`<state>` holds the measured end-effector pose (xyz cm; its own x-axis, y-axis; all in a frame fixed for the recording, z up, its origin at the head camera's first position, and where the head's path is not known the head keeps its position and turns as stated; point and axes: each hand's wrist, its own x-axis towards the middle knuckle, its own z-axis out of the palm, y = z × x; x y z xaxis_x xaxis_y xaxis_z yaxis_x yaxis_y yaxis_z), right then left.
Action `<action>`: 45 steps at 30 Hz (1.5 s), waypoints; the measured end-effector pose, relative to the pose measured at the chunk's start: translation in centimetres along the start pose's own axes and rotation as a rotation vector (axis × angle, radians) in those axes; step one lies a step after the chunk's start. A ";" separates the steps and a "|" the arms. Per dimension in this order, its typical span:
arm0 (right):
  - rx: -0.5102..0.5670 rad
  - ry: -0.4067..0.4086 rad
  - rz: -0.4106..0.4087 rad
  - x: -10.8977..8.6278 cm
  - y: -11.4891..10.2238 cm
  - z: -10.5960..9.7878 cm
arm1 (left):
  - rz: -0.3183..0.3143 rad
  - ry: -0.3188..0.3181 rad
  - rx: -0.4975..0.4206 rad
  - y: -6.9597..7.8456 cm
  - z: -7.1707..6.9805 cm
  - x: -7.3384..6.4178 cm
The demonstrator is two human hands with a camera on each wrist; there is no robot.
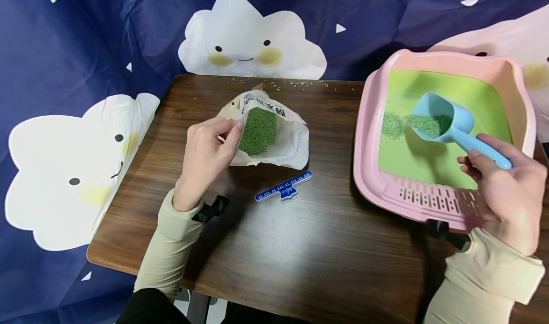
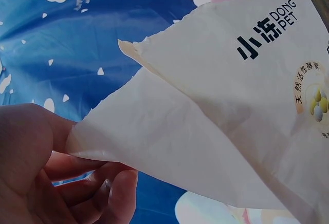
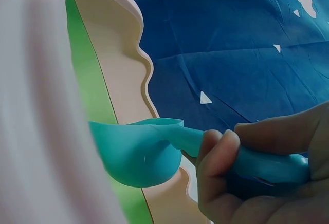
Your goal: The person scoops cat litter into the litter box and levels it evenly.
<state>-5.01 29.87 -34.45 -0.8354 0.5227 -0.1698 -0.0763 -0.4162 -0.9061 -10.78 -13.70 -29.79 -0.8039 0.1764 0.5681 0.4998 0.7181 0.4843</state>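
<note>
Now blue scoop with pellets over pink tray.

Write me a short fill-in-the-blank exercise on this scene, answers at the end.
1. The blue scoop is gripped by the person's ____ hand.
2. The left hand pinches the edge of a bag holding pellets coloured ____.
3. The tray has a green floor and a ____ rim.
4. The clip lies ____ (inside/outside) the tray.

Missing words: right; green; pink; outside.
</note>
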 end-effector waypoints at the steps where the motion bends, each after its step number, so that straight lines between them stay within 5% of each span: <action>1: -0.004 0.001 0.000 0.0 0.0 0.0 | 0.000 -0.001 0.001 0.0 0.0 0.0; 13: 0.014 0.010 -0.003 0.0 -0.2 -0.1 | 0.000 -0.002 0.001 0.0 0.0 0.1; 28: -0.203 0.016 0.043 -1.0 -1.2 -0.2 | -0.004 0.000 -0.001 0.0 0.0 0.0; 45: -0.241 0.082 0.027 -0.8 -1.1 -0.2 | -0.011 -0.001 -0.003 0.0 0.0 -0.1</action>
<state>-4.18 30.09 -33.40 -0.7877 0.5764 -0.2176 0.0859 -0.2471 -0.9652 -10.67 -13.71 -29.82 -0.8096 0.1696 0.5620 0.4921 0.7179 0.4923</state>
